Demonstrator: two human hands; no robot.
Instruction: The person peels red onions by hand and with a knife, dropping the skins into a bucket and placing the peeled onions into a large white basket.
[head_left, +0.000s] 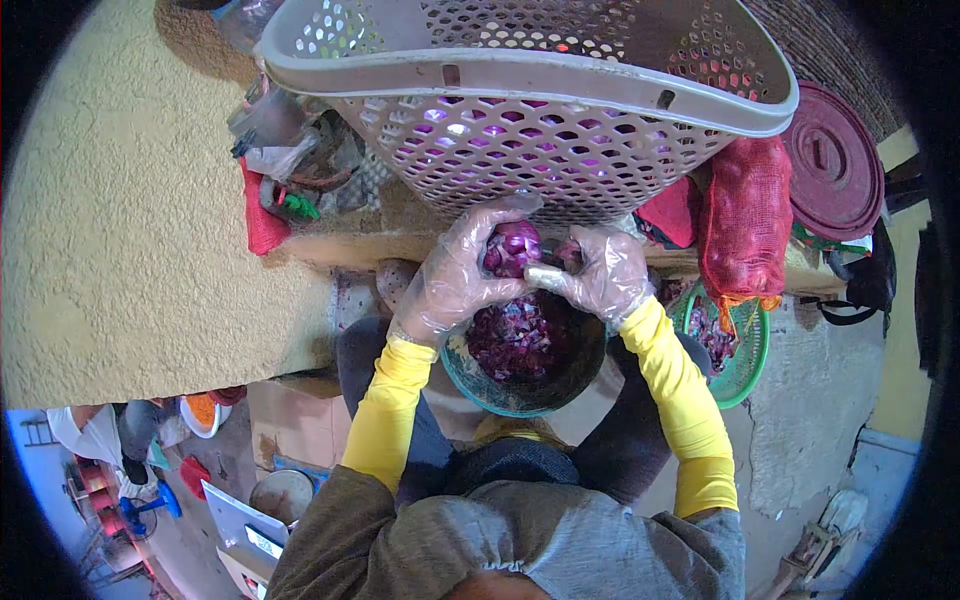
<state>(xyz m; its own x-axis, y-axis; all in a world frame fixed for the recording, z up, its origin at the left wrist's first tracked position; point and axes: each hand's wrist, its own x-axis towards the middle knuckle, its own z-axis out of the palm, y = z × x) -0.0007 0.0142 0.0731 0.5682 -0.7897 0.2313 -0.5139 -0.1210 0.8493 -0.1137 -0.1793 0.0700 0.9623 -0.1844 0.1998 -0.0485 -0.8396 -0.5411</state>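
My left hand (457, 274), in a clear plastic glove, is closed around a red onion (514, 247). My right hand (604, 274), gloved the same way, has its thumb at the onion's right side; a small reddish piece shows by its curled fingers, and whether it grips a tool cannot be made out. Below both hands, between my knees, stands a round basin (577, 386) with purple onion skins (517, 337) in it. Just beyond the hands, a large grey perforated plastic basket (525, 71) rests on a ledge, and purple shapes show through its holes.
A red mesh sack (750, 217) and a dark red lid (836, 161) lie on the ledge at right. Below them is a green basket (757, 360) with skins. A rough wall (150, 225) bounds the left. Another person (90, 435) is at the far lower left.
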